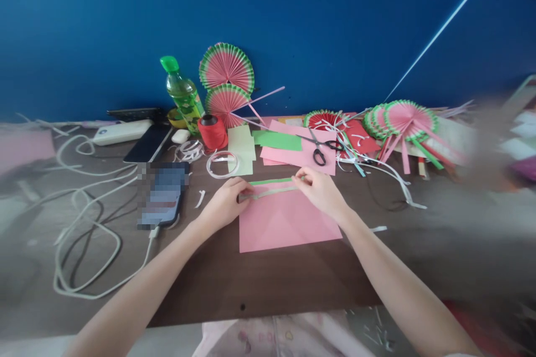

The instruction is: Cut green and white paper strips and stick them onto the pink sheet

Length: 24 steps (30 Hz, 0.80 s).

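Surroundings, along the blue wall (314,22): green-capped bottle (184,95), red thread spool (213,134), a pair of pleated watermelon-coloured fans (226,64) leaning upright, black-handled scissors (319,156) on loose pink paper (278,154) just beyond the work, and a phone (165,192) with white cable (117,245) at left. Principal item: pink paper sheet (288,217) on the dark brown desk (268,284), far edge banded green and pale, pinched between the fingers of the left hand (228,198) and right hand (316,187). Count: one bottle, one spool, one scissors, one worked sheet, two leaning fans, plus stacked fans (410,120) at right, too overlapped to number.
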Motion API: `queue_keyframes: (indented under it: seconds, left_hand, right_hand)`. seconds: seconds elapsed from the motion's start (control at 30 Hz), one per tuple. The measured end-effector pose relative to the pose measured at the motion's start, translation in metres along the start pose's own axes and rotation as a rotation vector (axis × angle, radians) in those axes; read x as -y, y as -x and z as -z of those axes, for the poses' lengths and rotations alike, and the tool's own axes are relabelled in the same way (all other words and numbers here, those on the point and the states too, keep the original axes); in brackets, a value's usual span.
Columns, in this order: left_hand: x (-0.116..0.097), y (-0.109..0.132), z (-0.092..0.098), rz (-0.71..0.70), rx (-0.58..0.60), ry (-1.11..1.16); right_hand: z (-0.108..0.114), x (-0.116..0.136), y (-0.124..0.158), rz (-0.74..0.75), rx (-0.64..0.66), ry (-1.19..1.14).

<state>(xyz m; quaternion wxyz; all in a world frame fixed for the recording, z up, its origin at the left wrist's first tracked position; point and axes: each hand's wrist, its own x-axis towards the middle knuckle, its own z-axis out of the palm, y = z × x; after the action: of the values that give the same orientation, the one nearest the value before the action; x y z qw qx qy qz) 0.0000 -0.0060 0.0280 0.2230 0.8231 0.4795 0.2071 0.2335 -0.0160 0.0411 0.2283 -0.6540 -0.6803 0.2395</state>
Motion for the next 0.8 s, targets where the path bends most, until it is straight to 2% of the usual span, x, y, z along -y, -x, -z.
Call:
queue_keyframes:
  seconds: [0.17,0.37,0.53,0.8]
  left_hand:
    - [0.000,-0.004,-0.009,0.010,-0.015,0.065]
    - [0.004,-0.004,-0.012,-0.005,-0.042,0.107]
    - [0.006,-0.004,-0.014,-0.018,-0.049,0.081]
    - [0.005,-0.005,-0.016,-0.015,-0.076,0.074]
  right_hand:
    - [-0.010,0.010,-0.001,0.095,0.099,0.020]
    - [-0.028,0.029,-0.008,0.169,0.147,0.067]
    - [-0.037,0.041,-0.011,0.131,0.193,0.122]
    - [-0.045,0.040,-0.013,0.087,0.203,0.172]
